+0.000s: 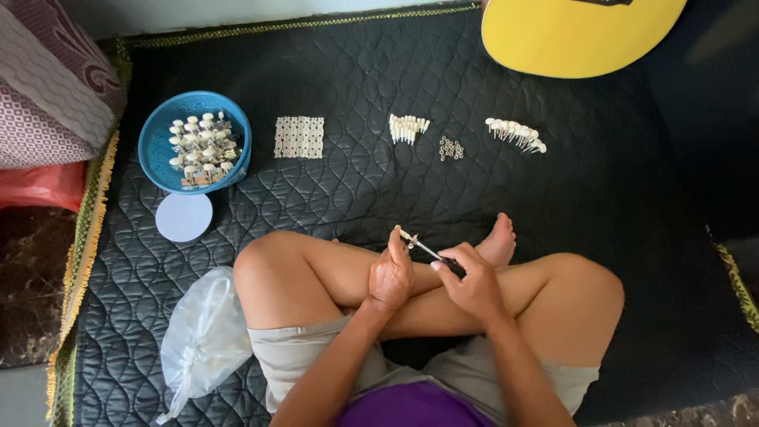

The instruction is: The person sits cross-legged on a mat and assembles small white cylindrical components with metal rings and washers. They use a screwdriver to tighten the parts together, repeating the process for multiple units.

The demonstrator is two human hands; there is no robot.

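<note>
Crossed legs (316,277) are nearest. Above them, a small peg (406,237) is pinched in the left hand (390,277); a screwdriver (433,255), gripped by the right hand (473,285), is angled up-left into it.

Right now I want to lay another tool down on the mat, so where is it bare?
The quilted mat is bare right of the peg row, below the yellow guitar body, and between the white grid sheet and the knee. The left side is crowded: blue basket, round lid, plastic bag.
</note>
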